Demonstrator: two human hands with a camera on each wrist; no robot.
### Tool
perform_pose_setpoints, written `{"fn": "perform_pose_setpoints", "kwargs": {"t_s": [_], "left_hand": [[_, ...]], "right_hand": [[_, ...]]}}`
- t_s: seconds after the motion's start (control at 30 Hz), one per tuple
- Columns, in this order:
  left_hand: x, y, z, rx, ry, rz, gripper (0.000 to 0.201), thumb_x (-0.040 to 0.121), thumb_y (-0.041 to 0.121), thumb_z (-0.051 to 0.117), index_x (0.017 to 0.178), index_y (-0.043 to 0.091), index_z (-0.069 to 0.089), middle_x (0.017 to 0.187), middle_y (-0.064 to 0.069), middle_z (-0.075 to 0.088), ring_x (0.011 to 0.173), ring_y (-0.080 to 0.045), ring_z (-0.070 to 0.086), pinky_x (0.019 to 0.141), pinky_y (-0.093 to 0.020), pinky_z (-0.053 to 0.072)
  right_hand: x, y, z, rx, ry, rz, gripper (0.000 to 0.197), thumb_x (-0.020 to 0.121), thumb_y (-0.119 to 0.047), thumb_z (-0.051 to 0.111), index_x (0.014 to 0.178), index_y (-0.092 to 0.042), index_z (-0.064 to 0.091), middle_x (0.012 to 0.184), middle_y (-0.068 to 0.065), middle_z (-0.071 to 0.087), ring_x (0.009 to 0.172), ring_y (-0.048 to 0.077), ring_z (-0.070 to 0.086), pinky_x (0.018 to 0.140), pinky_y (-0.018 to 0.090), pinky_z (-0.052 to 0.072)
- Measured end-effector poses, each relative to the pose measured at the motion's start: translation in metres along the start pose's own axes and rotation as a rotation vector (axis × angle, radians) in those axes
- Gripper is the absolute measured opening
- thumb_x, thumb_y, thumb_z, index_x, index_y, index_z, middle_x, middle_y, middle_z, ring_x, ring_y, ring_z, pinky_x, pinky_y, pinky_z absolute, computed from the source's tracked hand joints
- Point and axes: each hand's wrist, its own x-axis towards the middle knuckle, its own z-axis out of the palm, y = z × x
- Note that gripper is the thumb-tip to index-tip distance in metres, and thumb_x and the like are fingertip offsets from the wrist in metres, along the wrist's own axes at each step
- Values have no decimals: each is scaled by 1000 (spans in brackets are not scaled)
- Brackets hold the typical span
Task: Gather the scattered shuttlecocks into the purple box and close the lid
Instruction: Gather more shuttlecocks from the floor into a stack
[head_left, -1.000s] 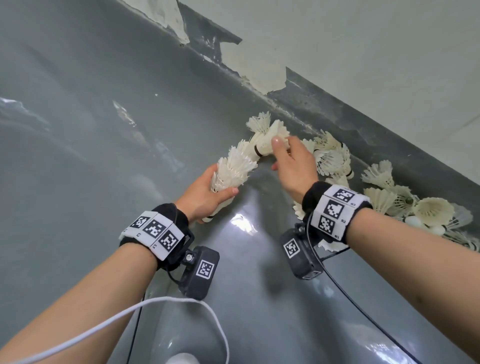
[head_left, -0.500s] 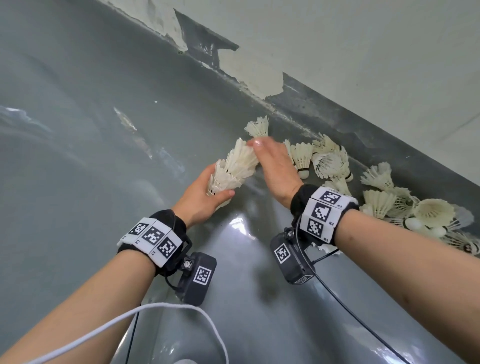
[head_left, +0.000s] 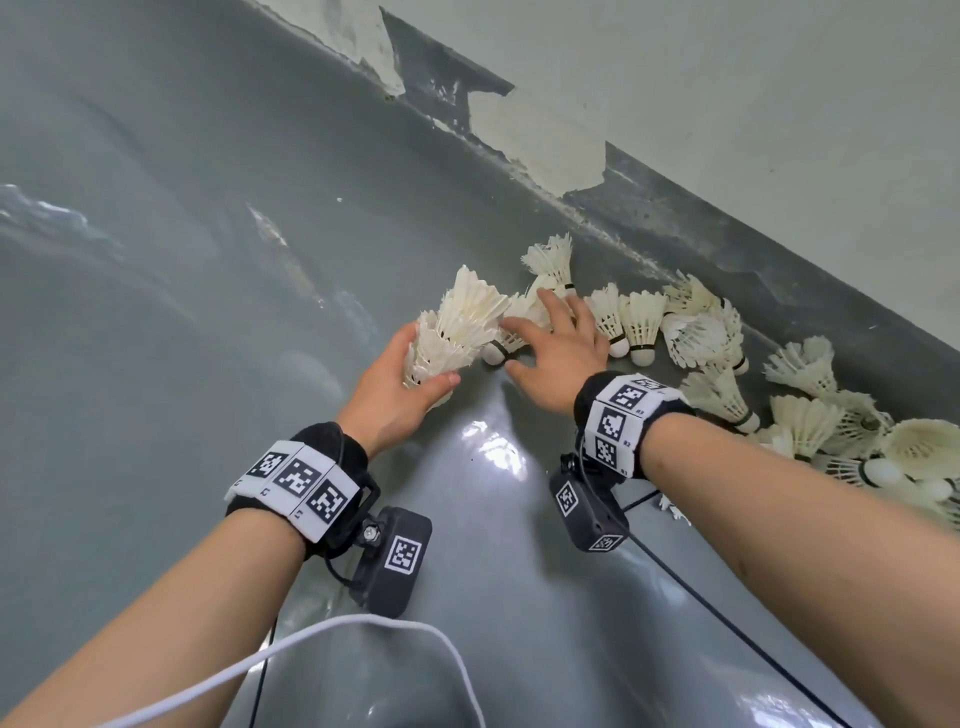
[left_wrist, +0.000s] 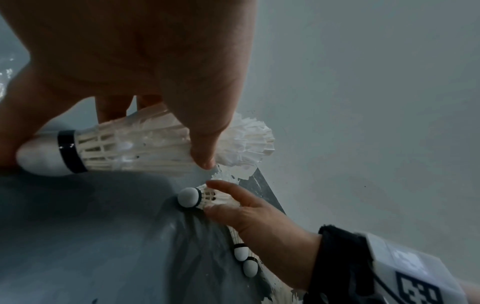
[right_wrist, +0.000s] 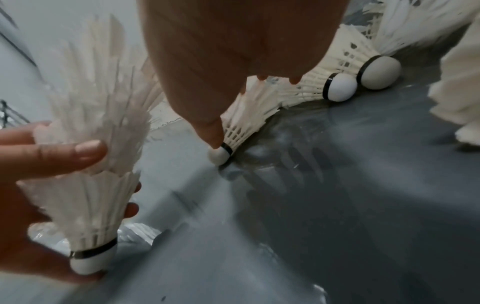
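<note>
Holding a nested stack of shuttlecocks (head_left: 457, 332) in my left hand (head_left: 387, 392), fingers and thumb curled round the feather skirts, corks pointing back toward my wrist.

Item, right hand (head_left: 558, 353): spread low over the floor (head_left: 208, 260), fingers fairly straight, coming down on a single shuttlecock (head_left: 506, 340) that lay just beside the stack. In the right wrist view my thumb (right_wrist: 210, 131) touched it at the black band above the cork; whether the other fingers had closed on the feathers I could not tell, since my palm hid them. I would not call it gripped.

Item, loose shuttlecocks (head_left: 810, 415): many, lying along the foot of the wall (head_left: 727, 104), from just beyond my right fingertips out well past my right wrist. Two (head_left: 628, 325) lay side by side close to my right hand, corks toward me.

Item, purple box: not in view, nor its lid.

Step in hand, as I judged it: collecting, with a good share yet to gather. The next move called for pinching the single one near its cork, turning it cork-first, and sliding it into the open end of the stack without crushing the feathers.
</note>
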Motion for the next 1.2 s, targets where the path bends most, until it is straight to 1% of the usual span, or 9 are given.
{"fn": "perform_pose_setpoints", "kwargs": {"t_s": [0.1, 0.2, 0.37, 0.47, 0.63, 0.73, 0.83, 0.93, 1.2], "left_hand": [[1, 2, 1, 17, -12, 0, 60, 86, 25, 70, 138, 30, 40, 116, 10, 60, 106, -12, 58, 94, -23, 40], [2, 2, 2, 33, -14, -7, 61, 86, 26, 70, 138, 29, 39, 117, 9, 60, 107, -13, 57, 94, -23, 40], [2, 1, 4, 56, -23, -8, 63, 85, 27, 71, 139, 29, 39, 116, 9, 60, 106, -14, 58, 91, -22, 39], [2, 1, 7, 76, -28, -7, 62, 85, 27, 71, 138, 29, 40, 116, 8, 61, 106, -16, 59, 90, -23, 40], [0, 5, 10, 115, -44, -11, 63, 85, 26, 71, 139, 28, 38, 116, 7, 59, 108, -18, 57, 92, -24, 40], [2, 5, 9, 112, -41, -13, 65, 85, 26, 71, 140, 28, 38, 120, 6, 60, 111, -18, 57, 97, -27, 41], [2, 4, 8, 99, -34, -14, 66, 84, 26, 71, 141, 28, 38, 122, 6, 59, 113, -18, 56, 102, -31, 41], [3, 3, 7, 106, -40, -15, 66, 84, 27, 71, 141, 28, 37, 123, 6, 60, 113, -18, 57, 102, -33, 42], [1, 0, 5, 88, -37, -13, 62, 84, 25, 71, 138, 28, 40, 120, 5, 61, 109, -18, 58, 98, -30, 43]], "right_hand": [[-1, -3, 0, 54, 106, -26, 25, 90, -35, 56, 114, -37, 60, 142, -5, 38, 135, 25, 19, 109, 45, 17], [-3, 1, 0, 231, 136, 36, 9, 92, -24, 55, 95, -31, 62, 110, -5, 55, 117, 22, 42, 100, 39, 31], [-16, 14, -13, 537, 142, 110, 34, 90, -10, 58, 119, -20, 45, 84, -6, 54, 85, 16, 56, 80, 28, 46], [-20, 25, -18, 499, 83, 149, 75, 84, -10, 65, 146, -19, 23, 86, -5, 57, 87, 14, 57, 81, 25, 42], [-12, 38, -22, 431, -46, 204, 118, 70, -18, 81, 152, -22, -4, 88, -1, 64, 87, 16, 63, 83, 31, 50], [-9, 35, -24, 338, -67, 227, 128, 62, -28, 88, 152, -24, -3, 120, 8, 55, 112, 26, 56, 98, 39, 47], [-8, 30, -21, 180, 8, 228, 126, 54, -38, 90, 150, -29, 8, 145, 11, 17, 135, 32, 23, 110, 43, 32], [-7, 29, -17, 118, 4, 129, 114, 51, -43, 90, 145, -28, 27, 153, 0, 5, 139, 29, 12, 113, 44, 28], [-15, 21, -21, 130, 100, 20, 59, 68, -33, 82, 119, -17, 56, 123, 1, 53, 116, 24, 44, 101, 35, 38]]}}
